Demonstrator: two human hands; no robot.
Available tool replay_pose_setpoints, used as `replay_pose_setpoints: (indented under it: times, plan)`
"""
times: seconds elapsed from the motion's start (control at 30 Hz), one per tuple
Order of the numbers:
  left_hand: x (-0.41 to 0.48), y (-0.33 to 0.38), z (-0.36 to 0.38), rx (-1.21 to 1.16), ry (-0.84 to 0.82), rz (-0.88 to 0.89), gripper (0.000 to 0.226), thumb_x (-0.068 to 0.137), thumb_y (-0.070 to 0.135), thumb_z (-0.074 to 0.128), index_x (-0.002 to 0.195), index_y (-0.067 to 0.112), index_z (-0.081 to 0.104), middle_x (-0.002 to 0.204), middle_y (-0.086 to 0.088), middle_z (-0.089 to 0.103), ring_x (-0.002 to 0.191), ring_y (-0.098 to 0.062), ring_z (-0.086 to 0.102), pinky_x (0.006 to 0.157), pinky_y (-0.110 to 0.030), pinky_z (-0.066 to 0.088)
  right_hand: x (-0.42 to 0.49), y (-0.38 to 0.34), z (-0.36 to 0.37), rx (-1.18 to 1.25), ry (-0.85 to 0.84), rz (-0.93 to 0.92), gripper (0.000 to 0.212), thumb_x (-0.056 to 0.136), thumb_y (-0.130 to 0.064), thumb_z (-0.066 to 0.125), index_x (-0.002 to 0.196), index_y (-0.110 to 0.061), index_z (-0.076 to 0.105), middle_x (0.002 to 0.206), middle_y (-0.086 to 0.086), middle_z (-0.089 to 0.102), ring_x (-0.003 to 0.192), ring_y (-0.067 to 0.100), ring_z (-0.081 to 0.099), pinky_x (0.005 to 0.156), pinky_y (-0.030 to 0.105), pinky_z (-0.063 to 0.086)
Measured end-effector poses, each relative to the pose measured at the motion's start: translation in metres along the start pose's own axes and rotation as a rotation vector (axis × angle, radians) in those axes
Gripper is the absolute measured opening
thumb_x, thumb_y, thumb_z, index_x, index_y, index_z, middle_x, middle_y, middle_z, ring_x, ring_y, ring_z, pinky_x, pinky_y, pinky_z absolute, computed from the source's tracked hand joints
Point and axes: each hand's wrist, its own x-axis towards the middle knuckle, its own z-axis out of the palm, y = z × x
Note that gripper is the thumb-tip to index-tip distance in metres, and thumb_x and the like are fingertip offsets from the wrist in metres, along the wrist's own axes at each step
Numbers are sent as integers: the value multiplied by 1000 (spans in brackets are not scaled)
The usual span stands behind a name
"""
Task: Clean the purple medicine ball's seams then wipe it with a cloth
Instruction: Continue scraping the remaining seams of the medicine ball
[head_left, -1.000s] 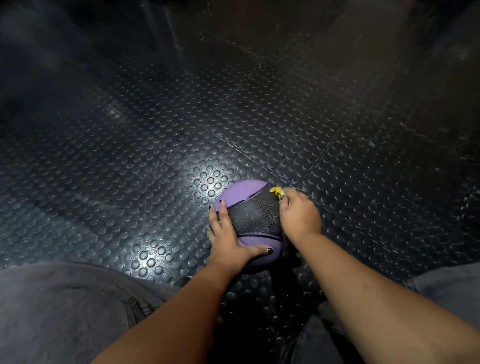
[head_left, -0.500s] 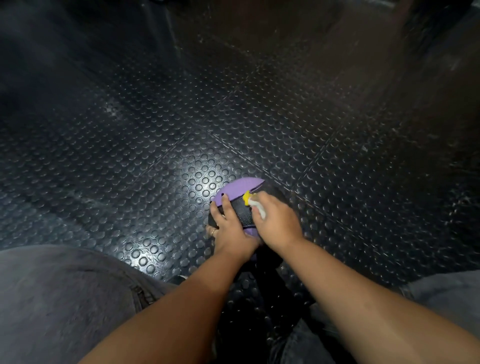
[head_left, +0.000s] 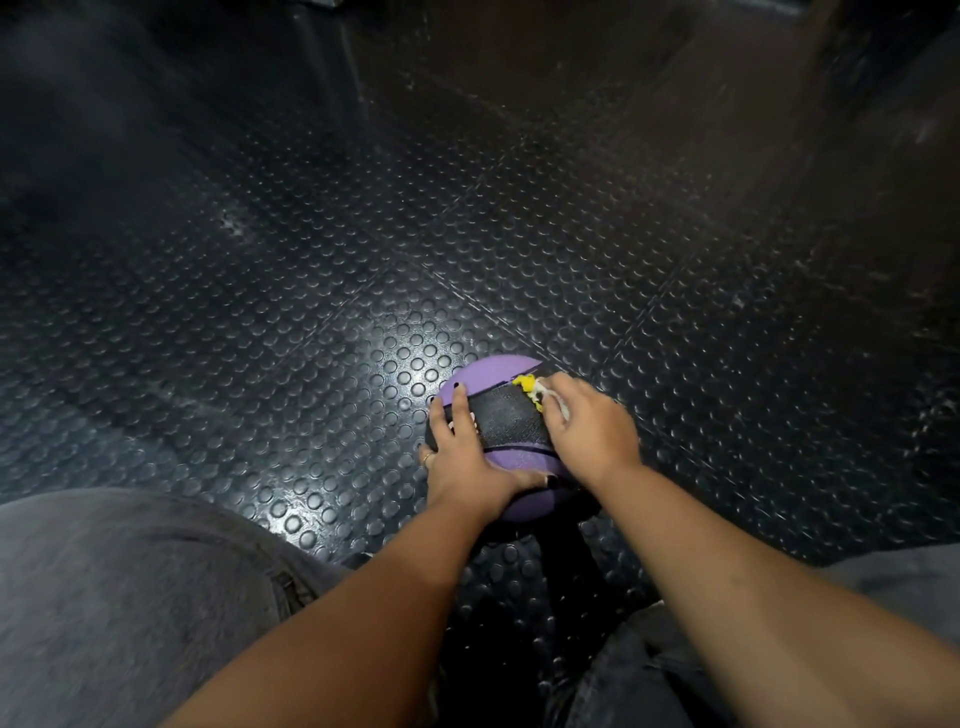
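Purple medicine ball (head_left: 488, 371) rests on the studded rubber floor (head_left: 311, 312) in front of us, its black textured band uppermost. We judge it heavy and dense, slow to roll. The pebbled band should give good purchase, while the smooth purple panels may be slicker. Our left hand (head_left: 462, 457) lies spread over its near left side, fingers straight, steadying it. Our right hand (head_left: 592, 426) is curled round a yellow-tipped brush (head_left: 527, 387), whose tip meets the seam. The best hold looks like a flat palm pressing down.

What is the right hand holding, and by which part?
The right hand grips a small yellow-tipped brush by its pale handle, tip at a seam of the purple ball.
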Motion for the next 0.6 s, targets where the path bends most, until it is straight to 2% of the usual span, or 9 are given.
replay_pose_setpoints:
  times: [0.07, 0.17, 0.27, 0.3, 0.37, 0.5, 0.6]
  plan:
    - [-1, 6, 0, 39, 4, 5, 149, 46, 66, 90, 154, 42, -11, 163, 13, -13, 146, -45, 17, 113, -55, 32, 6, 14, 0, -7, -7, 122, 19, 99, -31, 42, 107, -20, 55, 103, 8, 64, 90, 33, 59, 64, 35, 39]
    - [1, 13, -4, 54, -21, -10, 149, 46, 65, 91, 155, 43, -9, 162, 12, -12, 146, -48, 14, 112, -58, 33, 7, 50, -8, -8, -78, 395, 24, 99, -29, 40, 113, -19, 56, 103, 14, 63, 88, 33, 56, 67, 34, 40]
    - [8, 12, -17, 40, -72, -10, 149, 42, 55, 96, 155, 45, -1, 161, 10, -1, 142, -45, 21, 113, -59, 34, 3, 61, -20, 236, 22, 608, 27, 100, -29, 40, 118, -18, 57, 103, 14, 63, 82, 29, 50, 70, 33, 39]
    - [9, 11, -21, 56, -93, 5, 150, 41, 51, 98, 155, 46, 1, 160, 10, 2, 141, -42, 24, 114, -58, 34, 6, 57, -23, 296, 65, 607, 28, 100, -29, 40, 120, -18, 56, 106, 15, 63, 85, 29, 51, 72, 34, 39]
    - [9, 9, -28, 108, -120, 54, 150, 41, 45, 99, 155, 48, 1, 157, 10, 7, 137, -39, 29, 113, -56, 34, 11, 46, -30, 302, 90, 489, 31, 100, -32, 40, 124, -20, 54, 114, 14, 61, 95, 32, 54, 79, 37, 42]
    - [5, 9, -23, 232, -37, 122, 151, 39, 61, 94, 157, 42, 2, 153, 11, 15, 135, -32, 33, 109, -54, 37, 4, 32, -30, 149, 1, 219, 40, 97, -31, 46, 136, -24, 45, 131, 8, 55, 110, 32, 56, 92, 40, 46]
    - [4, 12, -10, 293, 8, 186, 151, 37, 70, 89, 157, 36, 4, 159, 17, 9, 147, -26, 14, 113, -60, 30, -15, 22, -18, 31, -85, 158, 36, 99, -30, 41, 133, -18, 46, 130, 10, 54, 109, 33, 56, 89, 40, 45]
